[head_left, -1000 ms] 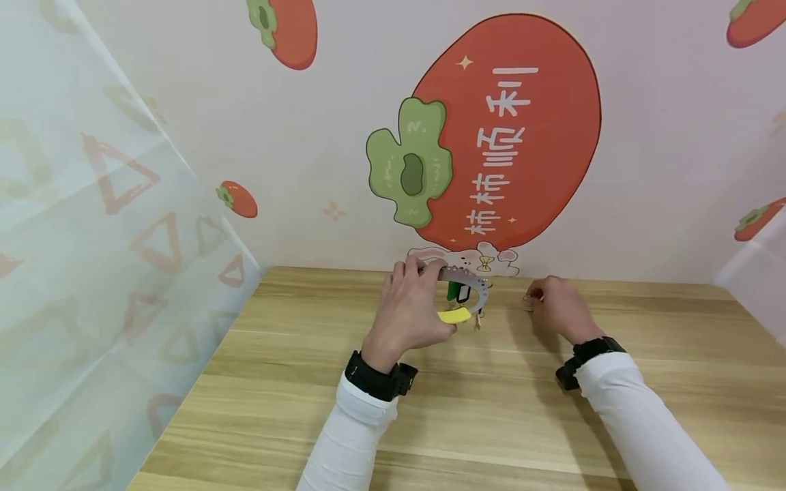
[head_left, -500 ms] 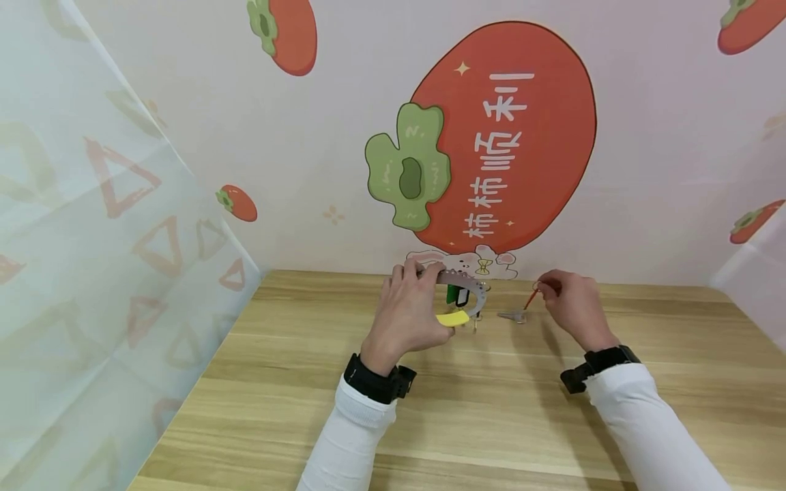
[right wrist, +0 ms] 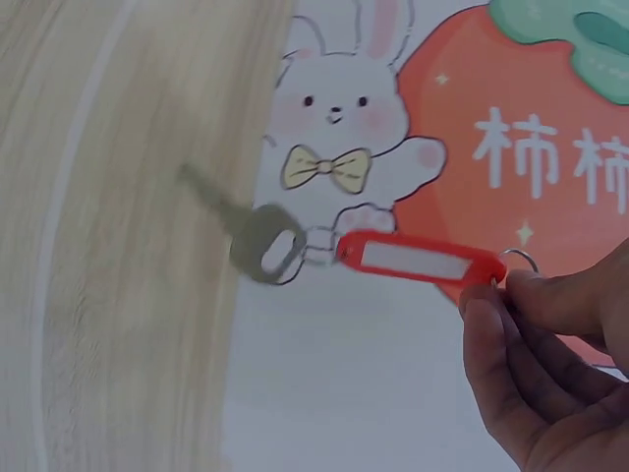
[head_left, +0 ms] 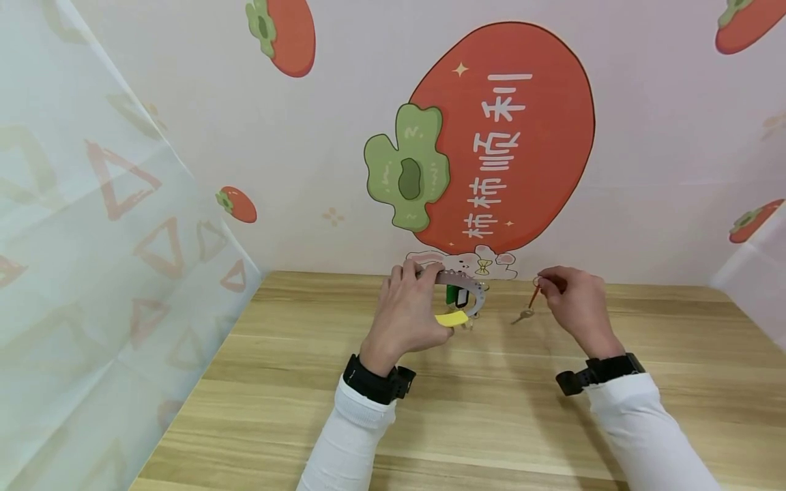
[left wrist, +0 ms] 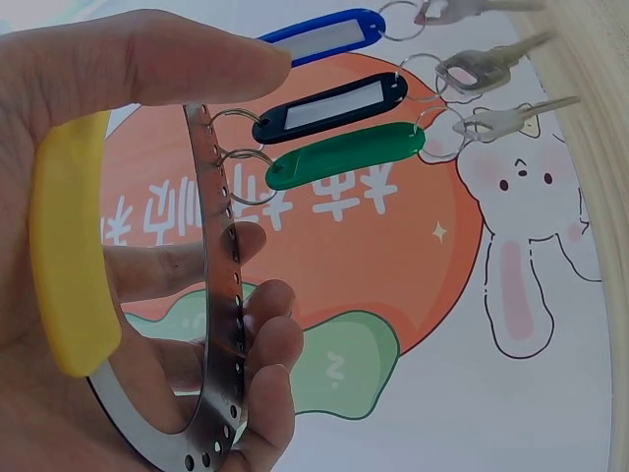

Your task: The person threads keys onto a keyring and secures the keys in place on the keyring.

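My left hand [head_left: 402, 310] holds a D-shaped metal key holder [left wrist: 224, 324] by its yellow grip [left wrist: 69, 236], fingers wrapped through and around it. Blue [left wrist: 329, 39], black [left wrist: 334, 106] and green [left wrist: 346, 155] key tags hang from rings on its row of holes, each with a metal key at the far end. To the right, my right hand [head_left: 580, 303] pinches the small ring at one end of a red key tag [right wrist: 423, 258]. A single key [right wrist: 246, 241] dangles from that tag, blurred in the right wrist view, apart from the holder.
A wooden table [head_left: 295, 395] lies beneath both hands. Behind it rises a white backdrop [head_left: 319, 136] printed with persimmons and a rabbit, meeting the table's back edge. Another patterned sheet [head_left: 92, 307] slopes along the left side.
My right hand has lifted and shifted right and a little back; the red tag and its key now show, and the key has swung to hang lower. The left hand holds its place.
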A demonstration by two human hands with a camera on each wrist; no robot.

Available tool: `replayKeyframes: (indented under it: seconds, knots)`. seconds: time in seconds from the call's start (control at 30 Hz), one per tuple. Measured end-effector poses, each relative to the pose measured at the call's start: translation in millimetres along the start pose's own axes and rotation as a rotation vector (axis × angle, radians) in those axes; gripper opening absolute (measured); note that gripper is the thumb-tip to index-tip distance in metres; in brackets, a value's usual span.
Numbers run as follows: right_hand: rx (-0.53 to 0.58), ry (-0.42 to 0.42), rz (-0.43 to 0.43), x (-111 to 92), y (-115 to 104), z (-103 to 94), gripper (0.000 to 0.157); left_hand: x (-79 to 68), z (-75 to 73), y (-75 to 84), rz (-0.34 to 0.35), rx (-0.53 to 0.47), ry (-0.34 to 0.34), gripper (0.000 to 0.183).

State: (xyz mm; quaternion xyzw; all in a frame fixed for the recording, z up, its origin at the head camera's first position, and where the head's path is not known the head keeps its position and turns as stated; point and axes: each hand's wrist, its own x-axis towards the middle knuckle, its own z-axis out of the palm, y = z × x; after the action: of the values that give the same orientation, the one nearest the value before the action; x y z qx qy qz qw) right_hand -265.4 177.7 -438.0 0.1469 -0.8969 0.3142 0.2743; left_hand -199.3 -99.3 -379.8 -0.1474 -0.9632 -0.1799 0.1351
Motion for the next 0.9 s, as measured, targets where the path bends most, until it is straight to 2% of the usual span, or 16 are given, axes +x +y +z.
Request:
replayKeyframes:
  seconds: [0.47,0.7,0.9]
  knots:
    - [0.085,0.127,-0.018,-9.5,-22.1,-7.4,0.014,0.4,1.6,-0.4,0.004,-0.005,0.001,0.086]
    - [0.102,0.144,-0.003,-12.2,-29.3,-7.5,0.013,1.2,2.7,0.8,0.011,-0.007,-0.001,0.085]
    - [0.11,0.146,-0.023,-12.1,-32.1,-6.8,0.014,0.3,2.7,0.2,0.012,-0.005,-0.001,0.085]
